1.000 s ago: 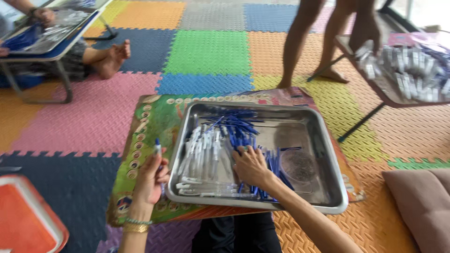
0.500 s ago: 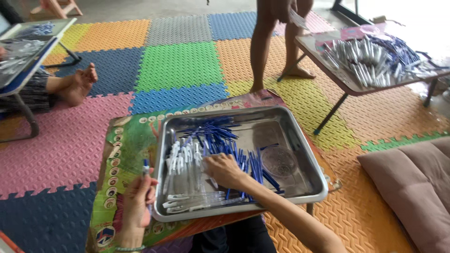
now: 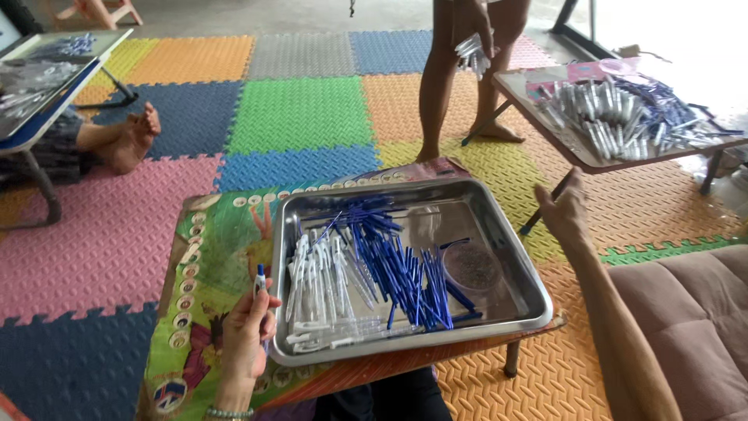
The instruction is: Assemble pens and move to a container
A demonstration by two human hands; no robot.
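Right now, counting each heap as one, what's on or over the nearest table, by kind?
Steel tray: 1
Heap of blue pen refills: 1
Heap of white pen barrels: 1
Small round cup: 1
Blue-tipped pen held in the left hand: 1
Total: 5

The single head camera is looking steeply down, close over the tabletop [image 3: 226,234], facing the foam-mat floor [image 3: 304,117] beyond.
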